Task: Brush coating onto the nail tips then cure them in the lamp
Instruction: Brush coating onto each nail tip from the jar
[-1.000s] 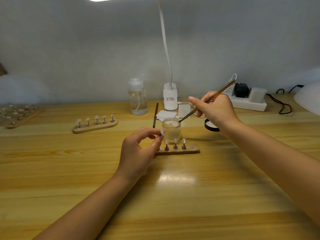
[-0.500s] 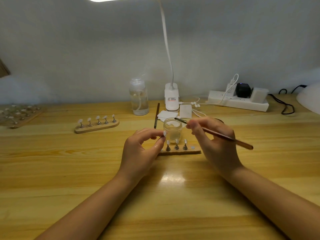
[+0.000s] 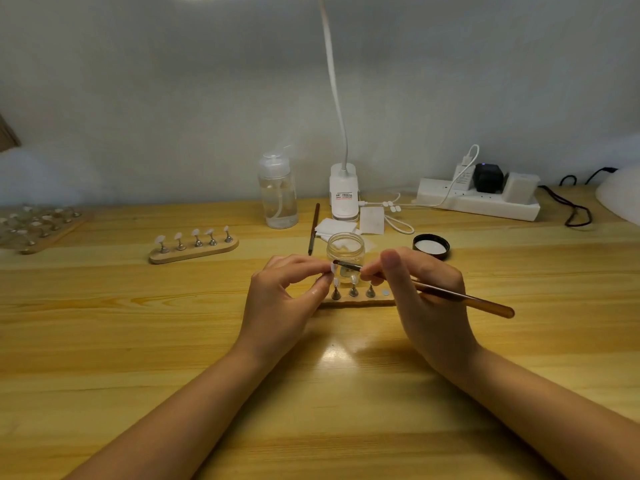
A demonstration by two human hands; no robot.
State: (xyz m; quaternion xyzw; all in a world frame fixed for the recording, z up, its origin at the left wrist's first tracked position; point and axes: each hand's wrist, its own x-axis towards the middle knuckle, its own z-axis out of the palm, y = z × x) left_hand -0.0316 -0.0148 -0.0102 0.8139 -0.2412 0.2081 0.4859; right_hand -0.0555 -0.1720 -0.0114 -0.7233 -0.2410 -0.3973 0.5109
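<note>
My left hand (image 3: 280,303) pinches a small clear nail tip (image 3: 333,269) between thumb and forefinger, just in front of the open glass jar (image 3: 345,251). My right hand (image 3: 424,296) grips a brown brush (image 3: 450,293) like a pen, its dark bristle end touching the held nail tip. Below them lies a wooden holder strip (image 3: 360,299) with three metal stands carrying nail tips; part of the strip is hidden by my hands. The white curing lamp (image 3: 620,195) shows only at the far right edge.
A second wooden holder (image 3: 194,251) with several nail tips lies to the left, another tray (image 3: 38,226) at the far left. Behind stand a pump bottle (image 3: 278,192), desk lamp base (image 3: 344,195), white pads (image 3: 336,226), spare brush (image 3: 313,228), jar lid (image 3: 431,245) and power strip (image 3: 478,199).
My right hand drew the brush out of the jar, swung it down and left, and the bristles now touch the nail tip in my left hand. The left hand stayed put.
</note>
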